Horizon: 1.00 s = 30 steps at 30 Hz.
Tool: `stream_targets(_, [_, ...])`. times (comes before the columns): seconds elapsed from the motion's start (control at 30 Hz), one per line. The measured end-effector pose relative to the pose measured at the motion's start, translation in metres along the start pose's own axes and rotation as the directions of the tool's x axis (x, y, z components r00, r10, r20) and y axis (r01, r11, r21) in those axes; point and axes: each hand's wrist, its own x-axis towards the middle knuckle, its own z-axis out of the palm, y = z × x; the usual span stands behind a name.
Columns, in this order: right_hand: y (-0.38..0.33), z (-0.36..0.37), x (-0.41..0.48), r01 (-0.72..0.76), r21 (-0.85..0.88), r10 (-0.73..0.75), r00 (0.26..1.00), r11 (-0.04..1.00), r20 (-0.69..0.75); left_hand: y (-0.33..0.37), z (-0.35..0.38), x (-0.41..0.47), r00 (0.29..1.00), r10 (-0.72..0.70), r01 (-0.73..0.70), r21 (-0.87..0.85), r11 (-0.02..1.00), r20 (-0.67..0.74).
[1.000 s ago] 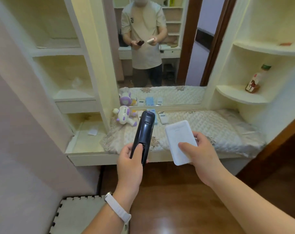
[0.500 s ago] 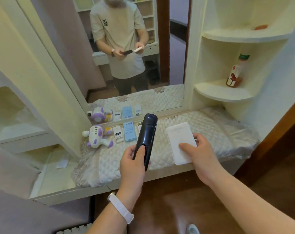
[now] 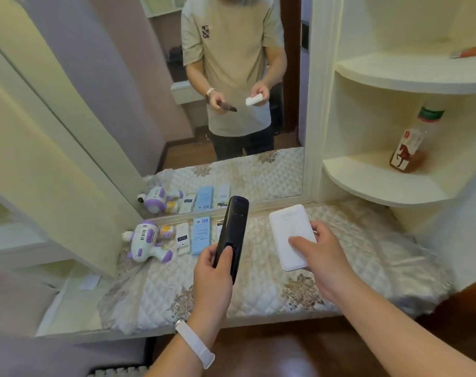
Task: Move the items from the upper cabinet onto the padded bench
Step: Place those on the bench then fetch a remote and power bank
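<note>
The left hand (image 3: 212, 270) grips the lower end of a long, glossy black plastic handset (image 3: 232, 232), thumb pressed along its face and fingers curled round the back, so that it stands tilted up and away above the padded bench (image 3: 258, 295), a ledge covered in cream quilted fabric with brown floral patches. A white band (image 3: 194, 345) circles that wrist. The right hand (image 3: 321, 257) holds a flat white rectangular slab with rounded corners (image 3: 286, 232), thumb laid on top and fingers tucked beneath its right edge; the slab is also above the quilted cover, just to the right of the black handset and apart from it. At the back left of the bench, against the foot of a wall mirror (image 3: 139, 104), a row of things lies on the cover: a white and purple plastic toy (image 3: 147, 243) on its side, a small yellow-orange object (image 3: 166, 231) touching it, a white remote-shaped bar (image 3: 183, 239), and a pale blue narrow box (image 3: 201, 235). A further pale item (image 3: 219, 224) shows only as a sliver behind the handset; it may be another remote. The mirror repeats the row and shows the person's torso and both hands. To the right, a cream rounded corner shelf (image 3: 381, 183) carries a clear bottle with a green cap and a red-and-white label (image 3: 409, 142), and the shelf above it (image 3: 411, 74) bears an orange object (image 3: 473, 51) at the frame's edge.
</note>
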Motion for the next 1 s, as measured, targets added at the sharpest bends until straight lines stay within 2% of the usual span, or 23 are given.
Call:
stream_targets(0.23, [0.014,0.001,0.06,-0.063,-0.028,0.063,0.998,0.998,-0.002,-0.028,0.023,0.046,0.996,-0.077,0.079,0.036,0.996,-0.038])
stream_targets(0.47, [0.034,0.01,0.129,-0.147,-0.134,0.134,0.986,0.98,-0.102,-0.074,0.044,0.112,0.984,-0.179,0.181,0.128,0.975,-0.023])
stream_targets(0.73, [0.07,0.033,0.195,-0.271,-0.281,0.253,0.962,0.921,-0.098,-0.12,0.054,0.185,0.962,-0.268,0.244,0.263,0.933,0.058])
stream_targets(1.0, [0.102,0.056,0.252,-0.403,-0.414,0.389,0.913,0.816,-0.122,-0.151,0.077,0.233,0.908,-0.39,0.327,0.324,0.888,0.151])
